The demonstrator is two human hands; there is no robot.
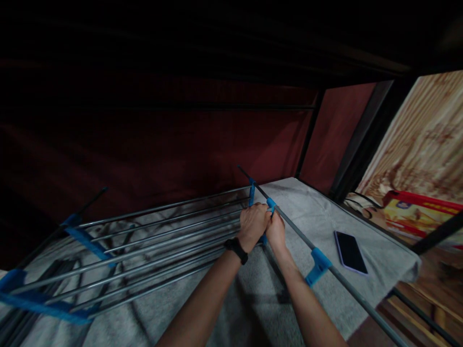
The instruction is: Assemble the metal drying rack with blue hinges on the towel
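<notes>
A rack of grey metal tubes [159, 246] with blue plastic end brackets lies across the grey cloth. My left hand [254, 220], with a black band on its wrist, is closed at the rack's right end, its fingers round the blue bracket there. Pressed against it, my right hand [275, 230] is closed on the same bracket, just below a blue collar [271, 203]. A long grey side pole [300, 233] runs through this collar. Lower on the pole sits another blue connector [318, 266]. My hands partly hide the bracket and the tube ends.
A phone [350, 252] lies on the cloth [311, 202] right of the pole. Loose dark tubes [54, 277] lie under the rack's left part. Dark red panels [202, 149] and a black frame post [369, 140] close in the back. A red and yellow package [419, 212] is beyond the right edge.
</notes>
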